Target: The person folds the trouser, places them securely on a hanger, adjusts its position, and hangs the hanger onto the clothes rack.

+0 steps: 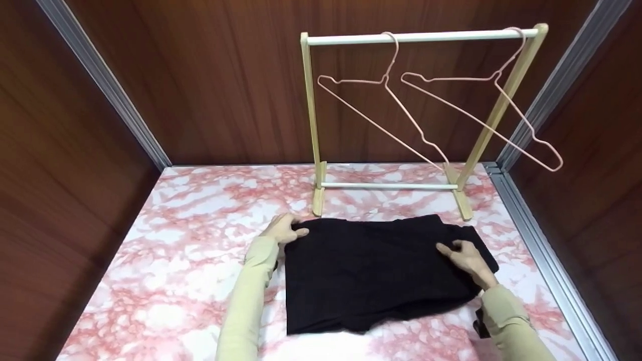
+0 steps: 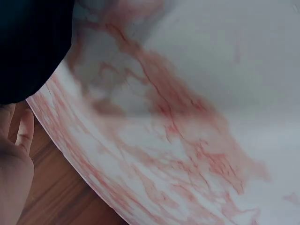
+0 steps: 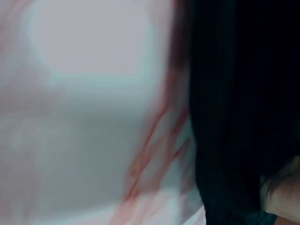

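A black garment [image 1: 371,271] lies spread across the front of the table, its exact kind hard to tell. At its upper left corner my left hand [image 1: 284,229] pinches the cloth, thumb on top and the other fingers partly hidden. My right hand [image 1: 466,258] grips the cloth near the right side, where it bunches beneath the fingers. In the left wrist view the dark cloth [image 2: 33,42] hangs at the upper left, above part of the left hand [image 2: 16,154]. The right wrist view shows the cloth [image 3: 243,93] with part of the right hand [image 3: 283,194] against it.
Behind the garment stands a wooden rack [image 1: 311,110] with a white top bar [image 1: 346,39]. Two pink hangers, one left [image 1: 363,116] and one right [image 1: 451,105], hang from it. The marbled pink-and-white tabletop [image 1: 200,240] is bounded by brown panels [image 1: 225,100] and metal rails [image 1: 541,271].
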`<state>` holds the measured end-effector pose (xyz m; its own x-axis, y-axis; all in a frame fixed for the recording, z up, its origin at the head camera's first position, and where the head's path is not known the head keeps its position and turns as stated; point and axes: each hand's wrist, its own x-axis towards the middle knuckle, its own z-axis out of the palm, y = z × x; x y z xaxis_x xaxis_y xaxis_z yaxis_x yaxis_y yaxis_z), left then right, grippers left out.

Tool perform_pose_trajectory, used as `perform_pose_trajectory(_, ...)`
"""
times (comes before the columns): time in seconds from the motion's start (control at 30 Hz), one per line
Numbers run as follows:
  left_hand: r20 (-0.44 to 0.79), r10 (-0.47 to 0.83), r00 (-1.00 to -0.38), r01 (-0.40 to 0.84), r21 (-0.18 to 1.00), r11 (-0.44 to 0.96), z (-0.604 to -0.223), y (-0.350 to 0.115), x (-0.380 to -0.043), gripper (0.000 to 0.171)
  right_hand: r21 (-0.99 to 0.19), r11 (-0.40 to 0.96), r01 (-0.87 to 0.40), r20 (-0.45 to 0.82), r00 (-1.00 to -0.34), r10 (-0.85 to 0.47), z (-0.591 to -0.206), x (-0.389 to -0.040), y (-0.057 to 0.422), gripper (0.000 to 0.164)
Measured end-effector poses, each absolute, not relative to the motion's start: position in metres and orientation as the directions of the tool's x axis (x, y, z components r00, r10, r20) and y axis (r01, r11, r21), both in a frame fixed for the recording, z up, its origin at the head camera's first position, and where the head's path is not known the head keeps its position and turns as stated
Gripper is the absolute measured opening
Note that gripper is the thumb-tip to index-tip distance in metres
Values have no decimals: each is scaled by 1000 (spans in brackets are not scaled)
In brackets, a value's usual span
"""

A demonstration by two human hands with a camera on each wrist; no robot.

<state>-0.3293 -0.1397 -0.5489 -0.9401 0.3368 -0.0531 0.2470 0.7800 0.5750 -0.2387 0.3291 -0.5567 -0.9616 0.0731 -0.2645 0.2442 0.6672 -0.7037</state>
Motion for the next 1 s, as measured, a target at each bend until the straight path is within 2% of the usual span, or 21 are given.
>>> perform_pose_trajectory(0.1, -26, 368, -930, 295, 544, 785, -550, -137, -329, 36, -687, 695, 212, -207, -974, 92, -559, -239, 326, 71)
perform_pose_trajectory(0.23, -8, 378, -926, 336, 442, 832, -546, -134, -328, 44, -647, 752, 130, -63, -991, 118, -558, -237, 324, 58)
perform_pose_trajectory(0.43, 64, 400, -914, 399, 308, 863, -535, -123, -331, 43, -623, 782, -13, 156, -982, 107, -541, -239, 341, 45)
perform_pose_trajectory(0.63, 22, 355, -935, 348, 265, 899, -529, -108, -334, 58, -559, 829, -25, 207, -972, 111, -532, -245, 368, 40)
perform_pose_trajectory(0.77, -13, 337, -941, 309, 364, 878, -531, -104, -336, 59, -513, 858, 37, 159, -978, 138, -538, -247, 381, 39)
perform_pose_trajectory(0.93, -32, 351, -936, 231, 697, 679, -538, -109, -337, 38, -469, 874, 129, 63, -982, 178, -546, -245, 391, 43)
perform_pose_trajectory(1.0, -31, 365, -930, 204, 784, 586, -542, -109, -337, 31, -477, 869, 131, 61, -982, 181, -550, -245, 392, 40)
